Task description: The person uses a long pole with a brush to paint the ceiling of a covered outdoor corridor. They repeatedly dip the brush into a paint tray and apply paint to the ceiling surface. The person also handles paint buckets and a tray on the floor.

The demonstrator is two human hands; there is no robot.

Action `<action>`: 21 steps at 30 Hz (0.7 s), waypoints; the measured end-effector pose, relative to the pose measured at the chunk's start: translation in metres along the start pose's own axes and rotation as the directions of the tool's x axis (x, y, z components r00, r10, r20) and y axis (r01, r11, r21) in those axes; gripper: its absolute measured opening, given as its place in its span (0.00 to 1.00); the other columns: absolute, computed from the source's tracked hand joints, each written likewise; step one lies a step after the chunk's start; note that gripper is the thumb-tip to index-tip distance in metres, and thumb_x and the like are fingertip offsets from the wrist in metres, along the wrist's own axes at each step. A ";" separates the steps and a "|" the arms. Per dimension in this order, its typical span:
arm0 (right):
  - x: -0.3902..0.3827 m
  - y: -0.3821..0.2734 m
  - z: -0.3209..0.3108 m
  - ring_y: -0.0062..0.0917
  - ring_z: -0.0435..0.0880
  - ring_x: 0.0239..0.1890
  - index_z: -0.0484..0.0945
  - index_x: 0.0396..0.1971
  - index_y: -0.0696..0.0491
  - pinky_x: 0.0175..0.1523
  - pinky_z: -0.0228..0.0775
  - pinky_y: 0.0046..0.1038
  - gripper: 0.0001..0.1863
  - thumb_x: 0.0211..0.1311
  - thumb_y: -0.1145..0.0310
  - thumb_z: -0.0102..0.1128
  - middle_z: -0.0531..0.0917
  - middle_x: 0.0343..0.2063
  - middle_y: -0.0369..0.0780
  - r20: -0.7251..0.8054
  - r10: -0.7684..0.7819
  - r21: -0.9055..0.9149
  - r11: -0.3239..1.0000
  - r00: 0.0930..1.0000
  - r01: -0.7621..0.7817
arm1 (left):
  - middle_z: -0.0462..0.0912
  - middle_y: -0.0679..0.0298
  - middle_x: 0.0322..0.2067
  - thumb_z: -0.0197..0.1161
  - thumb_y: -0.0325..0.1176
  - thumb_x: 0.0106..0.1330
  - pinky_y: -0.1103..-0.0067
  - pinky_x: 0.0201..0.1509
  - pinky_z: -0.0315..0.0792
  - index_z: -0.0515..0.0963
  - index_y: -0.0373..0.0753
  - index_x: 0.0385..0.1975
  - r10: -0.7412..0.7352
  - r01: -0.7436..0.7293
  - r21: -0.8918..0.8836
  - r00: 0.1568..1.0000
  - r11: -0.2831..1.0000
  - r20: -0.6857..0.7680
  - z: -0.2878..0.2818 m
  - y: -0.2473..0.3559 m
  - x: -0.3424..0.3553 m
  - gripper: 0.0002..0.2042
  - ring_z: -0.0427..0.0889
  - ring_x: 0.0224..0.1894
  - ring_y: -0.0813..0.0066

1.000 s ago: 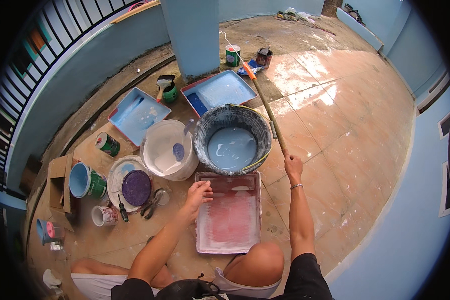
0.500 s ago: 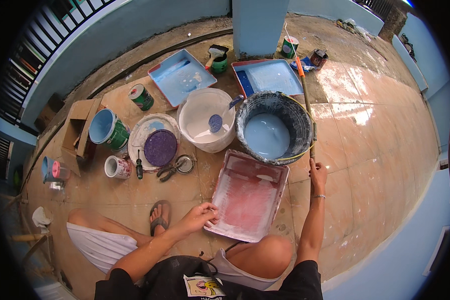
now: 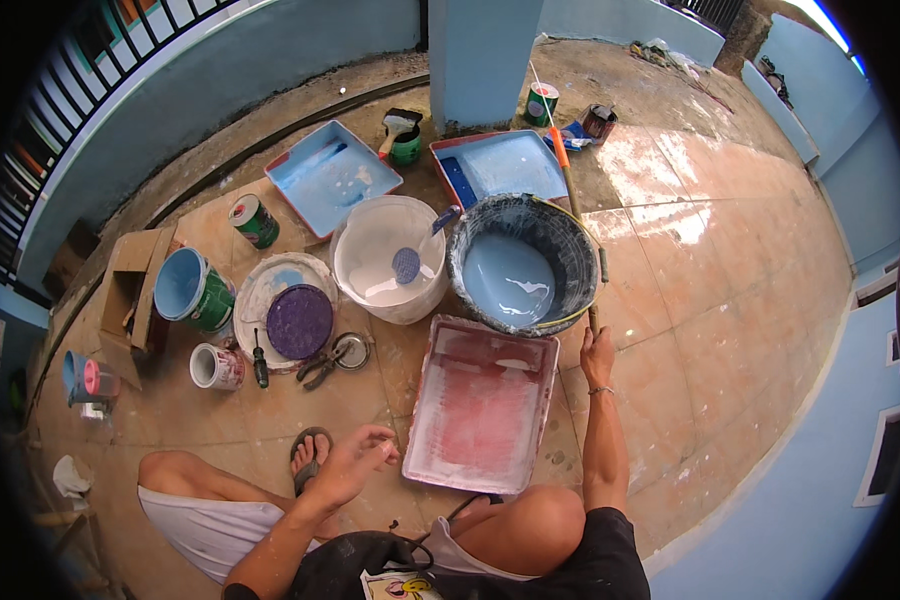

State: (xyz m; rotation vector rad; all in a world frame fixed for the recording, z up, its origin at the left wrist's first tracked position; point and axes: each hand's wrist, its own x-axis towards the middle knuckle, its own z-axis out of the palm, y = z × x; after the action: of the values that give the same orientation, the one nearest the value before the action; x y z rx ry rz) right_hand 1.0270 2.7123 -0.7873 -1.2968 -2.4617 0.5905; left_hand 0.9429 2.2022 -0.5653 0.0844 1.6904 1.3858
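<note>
My right hand (image 3: 597,358) is closed around the near end of a long wooden pole (image 3: 573,195), beside the black bucket. An orange handle with a thin pale rod forms the pole's far end. Light blue paint fills the bottom of the black bucket (image 3: 462,250), which has a yellow handle. My left hand (image 3: 355,466) is raised just left of the red paint tray (image 3: 418,425), apart from it, fingers loosely spread and holding nothing. That tray has whitish smears and lies in front of me. Left of the bucket stands a white pail (image 3: 345,270) with a blue-grey perforated scoop inside.
Two blue-stained trays (image 3: 292,190) (image 3: 526,139) lie beyond the buckets. To the left are a green paint can (image 3: 254,221), a larger green pail (image 3: 213,300), a purple lid (image 3: 300,322), pliers (image 3: 320,372), a screwdriver (image 3: 260,367) and a cardboard box (image 3: 130,265). A blue pillar (image 3: 482,60) rises behind.
My left hand has drawn back left from the red tray's edge. My right hand stays on the pole. The whole view has shifted slightly.
</note>
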 end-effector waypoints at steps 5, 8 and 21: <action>0.011 0.018 0.006 0.59 0.81 0.34 0.70 0.37 0.60 0.38 0.71 0.52 0.17 0.72 0.58 0.55 0.82 0.29 0.58 -0.033 -0.063 0.013 0.998 0.997 0.063 | 0.83 0.57 0.45 0.55 0.35 0.76 0.78 0.50 0.76 0.72 0.31 0.57 0.065 -0.067 0.049 0.997 0.997 0.030 0.004 -0.009 -0.004 0.17 0.82 0.47 0.75; 0.011 0.027 0.013 0.56 0.82 0.34 0.71 0.37 0.60 0.39 0.71 0.49 0.17 0.69 0.58 0.57 0.83 0.30 0.56 0.017 -0.080 -0.024 0.996 0.997 0.080 | 0.84 0.57 0.44 0.55 0.38 0.77 0.75 0.50 0.76 0.73 0.33 0.58 0.085 -0.091 0.234 0.996 0.968 0.034 0.007 0.010 -0.015 0.17 0.83 0.47 0.70; -0.026 0.028 -0.038 0.48 0.80 0.52 0.74 0.53 0.66 0.59 0.72 0.41 0.25 0.57 0.70 0.65 0.81 0.47 0.56 -0.079 -0.098 -0.118 0.989 0.992 0.088 | 0.79 0.51 0.50 0.58 0.41 0.72 0.62 0.57 0.71 0.72 0.35 0.61 0.417 -0.522 0.706 0.843 0.478 0.341 -0.016 0.097 -0.083 0.22 0.78 0.53 0.49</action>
State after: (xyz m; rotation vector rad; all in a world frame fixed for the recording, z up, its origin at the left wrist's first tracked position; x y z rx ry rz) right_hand 1.0778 2.7132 -0.7698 -1.2134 -2.5019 0.3685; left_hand 0.9344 2.1787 -0.4385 1.2138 2.1429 0.8376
